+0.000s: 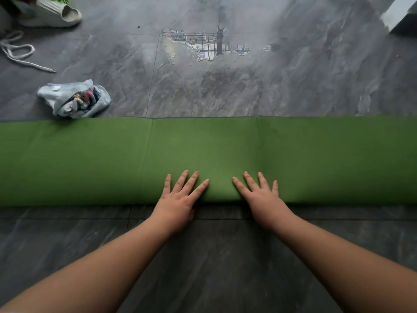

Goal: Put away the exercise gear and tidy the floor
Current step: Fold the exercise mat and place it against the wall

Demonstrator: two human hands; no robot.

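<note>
Grey floor tiles (293,71) are crossed by a green mat (90,159), its long axis running left to right. It is pressed near its near edge by the left hand (178,199) and right hand (261,197), fingers spread flat, nothing gripped.

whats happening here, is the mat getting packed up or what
A person is kneeling or leaning over a green exercise mat that stretches across the grey tile floor. The left hand and right hand both lie flat, fingers spread, on its near edge, which looks rolled or folded. Nothing is gripped. Beyond the mat lie a crumpled cloth, a white cord, a pale slipper and a puddle, so tidying remains.
</note>
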